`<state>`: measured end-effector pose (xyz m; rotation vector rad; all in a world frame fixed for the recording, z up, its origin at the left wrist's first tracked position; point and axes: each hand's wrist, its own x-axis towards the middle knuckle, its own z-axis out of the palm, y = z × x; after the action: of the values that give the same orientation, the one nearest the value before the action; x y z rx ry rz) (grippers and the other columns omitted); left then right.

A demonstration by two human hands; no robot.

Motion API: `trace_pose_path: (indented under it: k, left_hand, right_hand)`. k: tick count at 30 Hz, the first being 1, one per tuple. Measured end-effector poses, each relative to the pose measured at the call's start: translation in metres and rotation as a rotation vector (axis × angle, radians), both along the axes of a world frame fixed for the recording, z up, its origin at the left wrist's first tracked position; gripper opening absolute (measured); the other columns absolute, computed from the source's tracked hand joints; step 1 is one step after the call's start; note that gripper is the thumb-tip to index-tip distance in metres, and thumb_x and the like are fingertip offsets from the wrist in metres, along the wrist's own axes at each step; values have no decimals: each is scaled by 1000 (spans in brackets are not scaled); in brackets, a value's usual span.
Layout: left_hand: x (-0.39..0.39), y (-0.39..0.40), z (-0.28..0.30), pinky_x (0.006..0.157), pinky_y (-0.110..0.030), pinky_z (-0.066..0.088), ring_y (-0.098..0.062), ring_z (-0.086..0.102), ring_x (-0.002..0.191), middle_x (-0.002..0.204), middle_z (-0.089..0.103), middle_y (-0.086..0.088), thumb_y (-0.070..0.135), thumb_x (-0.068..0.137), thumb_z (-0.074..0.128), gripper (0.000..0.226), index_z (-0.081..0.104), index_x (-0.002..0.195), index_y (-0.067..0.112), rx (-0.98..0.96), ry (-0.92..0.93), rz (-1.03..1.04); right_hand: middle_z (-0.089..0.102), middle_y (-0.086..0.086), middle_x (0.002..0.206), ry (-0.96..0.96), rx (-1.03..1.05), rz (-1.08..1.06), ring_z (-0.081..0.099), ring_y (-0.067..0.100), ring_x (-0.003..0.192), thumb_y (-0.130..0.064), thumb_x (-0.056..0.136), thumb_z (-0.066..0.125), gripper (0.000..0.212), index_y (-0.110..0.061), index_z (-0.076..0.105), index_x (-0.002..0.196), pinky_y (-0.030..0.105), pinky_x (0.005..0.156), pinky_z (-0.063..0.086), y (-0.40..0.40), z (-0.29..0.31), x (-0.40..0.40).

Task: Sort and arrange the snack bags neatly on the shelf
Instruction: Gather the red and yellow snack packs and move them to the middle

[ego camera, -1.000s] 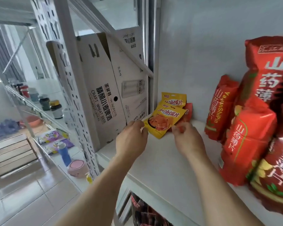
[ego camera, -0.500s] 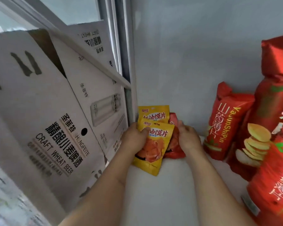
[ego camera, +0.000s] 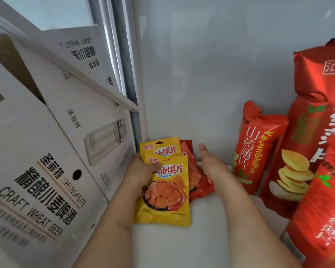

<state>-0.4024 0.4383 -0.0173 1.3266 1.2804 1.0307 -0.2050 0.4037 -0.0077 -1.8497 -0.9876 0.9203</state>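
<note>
A small yellow snack bag (ego camera: 165, 192) lies at the front of a stack in the shelf's back left corner. My left hand (ego camera: 141, 172) pinches its top left edge, thumb over the bag's front. Behind it stands a second yellow bag (ego camera: 162, 148), and small red bags (ego camera: 198, 180) lean to their right. My right hand (ego camera: 211, 163) hovers just right of the red bags with straight fingers, holding nothing. On the white shelf (ego camera: 182, 246) several large red chip bags (ego camera: 259, 149) stand along the right.
White craft wheat beer cartons (ego camera: 52, 151) press against the shelf's left side behind a slanted white brace (ego camera: 97, 88). A white upright post (ego camera: 141, 120) marks the back left corner. The grey wall (ego camera: 211, 74) closes the back.
The camera has moved closer to the corner. My right hand has lifted off the red bags and its fingers have straightened. The front yellow bag sits lower and flatter.
</note>
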Motion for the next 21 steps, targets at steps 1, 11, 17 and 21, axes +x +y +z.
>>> trace_pose_path:
  k: [1,11,17,21]
  left_hand:
    - [-4,0,0,60,-27,56,-14,72,71,85,73,5,6,83,80,30,60,86,28,-16,-14,1]
    - [-16,2,-7,69,-39,63,-26,77,80,97,78,-9,7,82,80,39,62,116,13,-122,-110,19]
    - [-19,-6,-4,57,-32,60,-25,77,77,101,77,-9,5,80,81,50,58,124,15,-146,-131,-33]
    - [-20,-17,-3,62,-38,62,-30,77,81,101,78,-13,2,80,80,51,58,125,14,-189,-167,-68]
  right_hand:
    - [53,18,142,-21,-4,14,50,31,131,-64,99,22,78,-4,54,137,38,111,37,2,3,-1]
    - [70,14,115,91,5,3,68,29,101,-56,97,45,61,-3,66,119,40,94,54,17,-3,-14]
    - [72,13,101,163,100,7,69,31,98,-46,98,53,43,-8,71,99,47,94,53,7,2,-17]
    - [76,12,96,259,141,24,72,30,89,-49,95,57,38,-15,72,87,51,86,57,0,1,-22]
